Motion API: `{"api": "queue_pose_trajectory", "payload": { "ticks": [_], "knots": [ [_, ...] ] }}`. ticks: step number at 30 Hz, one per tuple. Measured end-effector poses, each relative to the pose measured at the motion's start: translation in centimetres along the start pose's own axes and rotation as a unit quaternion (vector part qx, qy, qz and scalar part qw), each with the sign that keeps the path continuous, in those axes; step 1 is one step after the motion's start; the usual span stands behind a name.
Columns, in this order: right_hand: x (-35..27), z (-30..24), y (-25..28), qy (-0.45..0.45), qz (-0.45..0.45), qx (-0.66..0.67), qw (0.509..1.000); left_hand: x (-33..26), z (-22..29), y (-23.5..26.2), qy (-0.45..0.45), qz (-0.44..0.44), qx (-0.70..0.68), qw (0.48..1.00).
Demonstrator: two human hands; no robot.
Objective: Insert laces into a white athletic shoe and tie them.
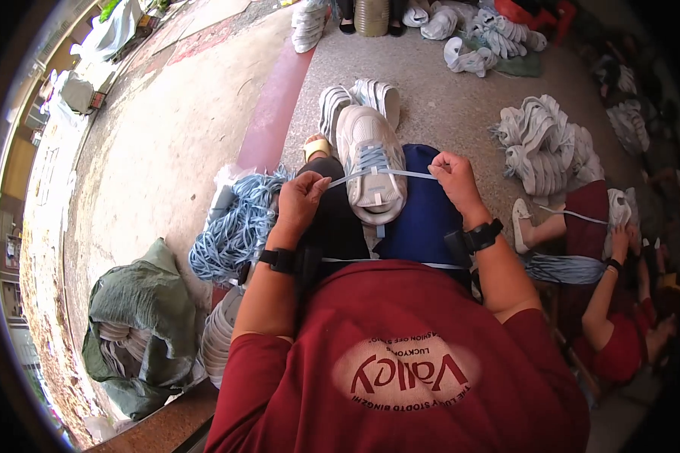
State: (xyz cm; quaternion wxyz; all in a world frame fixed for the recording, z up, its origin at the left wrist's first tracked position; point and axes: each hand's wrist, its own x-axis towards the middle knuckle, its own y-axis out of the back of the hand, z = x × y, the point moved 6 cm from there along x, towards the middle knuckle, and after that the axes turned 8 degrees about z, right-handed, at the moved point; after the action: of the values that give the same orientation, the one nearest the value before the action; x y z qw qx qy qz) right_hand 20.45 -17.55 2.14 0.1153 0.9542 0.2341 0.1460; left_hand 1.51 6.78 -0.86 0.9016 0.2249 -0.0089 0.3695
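A white-and-grey sneaker [361,127] rests on my lap, its toe pointing away from me and its heel opening towards me. Pale blue shoelace [409,174] runs in rows across its tongue, and its two loose ends stretch out sideways near the top of the lacing. My left hand [302,199] pinches one end, left of the shoe. On the other side, my right hand [456,181] has the second end between thumb and fingers. Under the shoe, a dark blue cloth [425,211] covers my right thigh.
A heap of blue laces [230,234] lies by my left leg, behind a green sack [140,302] of shoe parts. Stacked shoe uppers [376,98] stand beyond my knees. At right are more piled uppers [540,143] and a co-worker [616,340] handling a shoe.
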Motion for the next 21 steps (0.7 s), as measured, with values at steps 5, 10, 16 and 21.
{"api": "queue_pose_trajectory", "payload": {
  "ticks": [5,10,16,21],
  "knots": [
    [-1.4,-4.0,0.7,0.116,-0.093,-0.200,0.968,-1.2,2.9,2.2,-0.085,-0.015,0.068,0.994],
    [-2.6,-4.7,3.8,0.250,-0.060,-0.286,0.923,-2.1,1.0,6.1,-0.132,0.038,0.087,0.987],
    [-4.9,6.0,14.1,0.054,-0.002,-0.269,0.962,-5.6,-9.7,14.3,0.092,0.048,-0.072,0.992],
    [-12.5,16.0,23.6,-0.068,0.077,-0.280,0.954,-11.9,-13.5,21.6,0.176,0.011,-0.071,0.982]
  ]
}}
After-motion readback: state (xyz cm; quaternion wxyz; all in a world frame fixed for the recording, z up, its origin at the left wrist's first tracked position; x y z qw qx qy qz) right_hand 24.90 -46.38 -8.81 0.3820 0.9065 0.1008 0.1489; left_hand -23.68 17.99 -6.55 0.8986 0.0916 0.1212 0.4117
